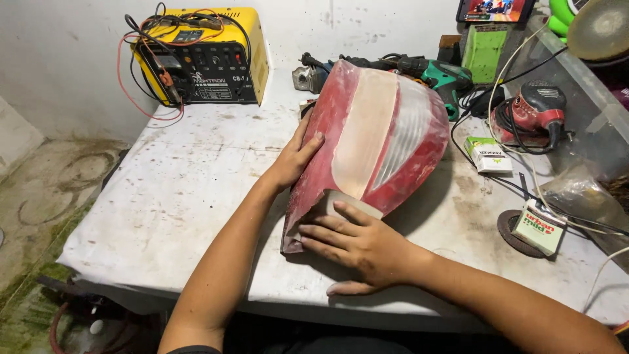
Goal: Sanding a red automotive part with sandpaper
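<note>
tail-light lens (377, 137) | red with clear band, dusty | tilted on white table (183, 190)

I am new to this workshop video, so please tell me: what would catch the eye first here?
First the big red tail-light lens mid-table, steadied by the left hand while the right hand presses a pale sheet on its near end. Next, the yellow box-shaped charger at the back left.

Both forearms are bare from elbow to wrist; no sleeves, gloves, watch or bands show; the left hand (296, 159) and right hand (364, 247) carry no rings that can be seen; nails are short and unpainted; at the bottom edge a dark strip, perhaps a shirt, though too little shows.
</note>
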